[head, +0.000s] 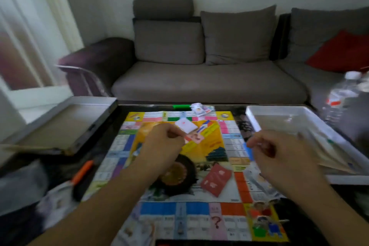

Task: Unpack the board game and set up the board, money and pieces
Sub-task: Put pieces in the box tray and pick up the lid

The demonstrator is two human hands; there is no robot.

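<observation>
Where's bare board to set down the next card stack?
Free: the board left of the left hand, and the near strip below the red cards. Crowded: centre, with the white cards and both hands; right hand.

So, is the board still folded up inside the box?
No, the board lies unfolded flat on the dark table, with a red card stack on it.

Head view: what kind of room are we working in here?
Most likely a home living room: a grey sofa with cushions, a red cushion, and a low dark table holding the game board.
</observation>
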